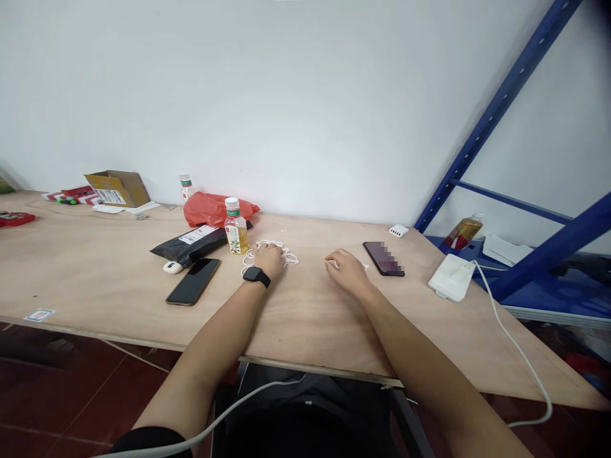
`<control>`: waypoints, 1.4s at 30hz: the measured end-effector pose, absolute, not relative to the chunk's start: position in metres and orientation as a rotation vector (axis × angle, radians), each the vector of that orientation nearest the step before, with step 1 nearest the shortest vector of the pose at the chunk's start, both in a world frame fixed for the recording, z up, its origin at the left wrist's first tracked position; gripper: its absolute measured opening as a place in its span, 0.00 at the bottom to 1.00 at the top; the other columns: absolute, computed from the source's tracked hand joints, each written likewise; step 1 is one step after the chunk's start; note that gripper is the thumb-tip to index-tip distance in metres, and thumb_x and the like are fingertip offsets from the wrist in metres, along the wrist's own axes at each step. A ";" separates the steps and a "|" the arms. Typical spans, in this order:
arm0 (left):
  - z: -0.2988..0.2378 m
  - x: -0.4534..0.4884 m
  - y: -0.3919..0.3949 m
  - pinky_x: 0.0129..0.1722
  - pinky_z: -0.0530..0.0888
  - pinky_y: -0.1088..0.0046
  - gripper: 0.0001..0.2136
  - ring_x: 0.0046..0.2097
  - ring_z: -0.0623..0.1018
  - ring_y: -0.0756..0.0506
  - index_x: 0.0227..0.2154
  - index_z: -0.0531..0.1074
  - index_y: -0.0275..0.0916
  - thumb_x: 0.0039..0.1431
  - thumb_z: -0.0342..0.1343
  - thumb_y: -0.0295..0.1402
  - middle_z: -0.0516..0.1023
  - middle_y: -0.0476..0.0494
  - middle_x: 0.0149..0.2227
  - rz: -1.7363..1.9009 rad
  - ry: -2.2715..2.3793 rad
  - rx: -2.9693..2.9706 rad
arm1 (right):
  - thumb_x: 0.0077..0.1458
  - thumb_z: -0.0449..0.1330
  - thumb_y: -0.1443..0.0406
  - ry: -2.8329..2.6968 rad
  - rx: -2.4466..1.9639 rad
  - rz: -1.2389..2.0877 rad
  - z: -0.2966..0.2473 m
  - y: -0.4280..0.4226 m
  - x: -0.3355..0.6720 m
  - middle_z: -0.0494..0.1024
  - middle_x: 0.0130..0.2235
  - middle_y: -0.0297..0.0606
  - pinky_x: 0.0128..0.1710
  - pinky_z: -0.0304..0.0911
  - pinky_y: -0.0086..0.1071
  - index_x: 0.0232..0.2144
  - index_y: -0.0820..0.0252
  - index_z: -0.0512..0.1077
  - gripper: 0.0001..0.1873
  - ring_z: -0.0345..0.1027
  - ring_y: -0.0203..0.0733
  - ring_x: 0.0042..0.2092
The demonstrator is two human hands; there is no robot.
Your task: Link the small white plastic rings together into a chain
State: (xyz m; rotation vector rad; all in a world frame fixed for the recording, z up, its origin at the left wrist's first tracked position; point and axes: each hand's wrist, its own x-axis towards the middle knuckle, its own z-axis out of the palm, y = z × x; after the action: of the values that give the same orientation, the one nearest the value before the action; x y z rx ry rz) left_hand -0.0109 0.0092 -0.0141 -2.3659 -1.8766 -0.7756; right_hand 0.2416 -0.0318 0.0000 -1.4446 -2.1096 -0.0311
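Observation:
My left hand (268,258), with a dark watch (256,275) on its wrist, lies over a tangle of white cords (291,258) on the table. Its fingers bend down into the tangle, and their tips are partly hidden. A bottle of yellow drink (235,227) stands just left of it. Farther right, my right hand (346,270) rests low over the table with its fingers drawn together. A small white piece of cord (335,263) shows at these fingers, and another bit of white pokes out on the hand's right side.
Left of my hands lie a phone (193,282), a white earbud case (172,267), a black parcel (165,249) and a red bag (205,207). Another phone (383,259), a charging hub (398,231) and a white box with a cable (451,277) sit right, near a blue rack (496,108).

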 end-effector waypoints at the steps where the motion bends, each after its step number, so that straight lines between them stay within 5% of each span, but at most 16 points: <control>1: -0.014 -0.011 0.010 0.54 0.52 0.48 0.08 0.48 0.71 0.32 0.33 0.79 0.40 0.52 0.55 0.30 0.79 0.34 0.41 -0.789 -1.881 -2.365 | 0.56 0.56 0.66 -2.130 -1.403 -0.001 0.000 -0.033 0.238 0.77 0.41 0.40 0.42 0.62 0.34 0.36 0.57 0.76 0.08 0.70 0.43 0.43; 5: -0.012 -0.012 0.011 0.53 0.53 0.51 0.10 0.45 0.72 0.35 0.34 0.79 0.43 0.53 0.54 0.28 0.81 0.37 0.35 -0.772 -1.866 -2.345 | 0.56 0.56 0.66 -2.172 -1.270 0.080 -0.004 -0.036 0.231 0.77 0.41 0.40 0.42 0.63 0.33 0.36 0.57 0.75 0.08 0.70 0.42 0.43; 16: 0.005 -0.005 0.005 0.56 0.49 0.48 0.13 0.49 0.69 0.35 0.42 0.78 0.45 0.61 0.49 0.30 0.79 0.36 0.43 -1.025 -1.759 -2.264 | 0.56 0.57 0.66 -2.116 -1.214 0.159 -0.011 -0.034 0.228 0.78 0.41 0.40 0.42 0.64 0.35 0.40 0.57 0.75 0.11 0.71 0.42 0.39; 22: 0.000 0.014 -0.005 0.51 0.67 0.64 0.16 0.46 0.75 0.43 0.51 0.72 0.41 0.62 0.50 0.32 0.79 0.41 0.42 -1.381 -1.479 -2.592 | 0.57 0.56 0.66 -2.042 -1.186 0.231 -0.011 -0.035 0.223 0.79 0.41 0.39 0.43 0.65 0.36 0.47 0.56 0.73 0.16 0.71 0.41 0.37; 26: -0.004 0.034 -0.018 0.48 0.72 0.68 0.13 0.43 0.78 0.45 0.47 0.76 0.40 0.61 0.53 0.33 0.81 0.42 0.42 -1.570 -1.389 -2.729 | 0.59 0.55 0.63 -1.957 -1.129 0.267 -0.010 -0.037 0.221 0.79 0.42 0.40 0.43 0.66 0.37 0.50 0.55 0.72 0.17 0.72 0.42 0.39; 32: -0.009 0.040 -0.020 0.44 0.74 0.69 0.11 0.42 0.80 0.44 0.40 0.79 0.42 0.60 0.55 0.39 0.82 0.43 0.41 -1.701 -1.414 -2.870 | 0.59 0.57 0.59 -1.887 -1.093 0.288 -0.007 -0.038 0.220 0.80 0.39 0.39 0.42 0.66 0.37 0.40 0.53 0.77 0.11 0.73 0.44 0.38; 42: 0.000 0.027 -0.018 0.36 0.72 0.73 0.12 0.35 0.79 0.47 0.31 0.79 0.38 0.57 0.59 0.42 0.82 0.43 0.32 -1.621 -1.324 -3.040 | 0.58 0.56 0.60 -1.920 -1.090 0.440 -0.001 -0.043 0.220 0.78 0.32 0.36 0.36 0.63 0.32 0.34 0.56 0.75 0.10 0.70 0.41 0.34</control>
State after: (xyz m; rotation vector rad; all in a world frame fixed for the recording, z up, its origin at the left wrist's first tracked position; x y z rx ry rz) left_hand 0.0275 -0.0183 -0.0003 -3.0400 -1.3236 -1.6213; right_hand 0.2201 -0.0434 -0.0011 -1.0902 -1.9204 0.4404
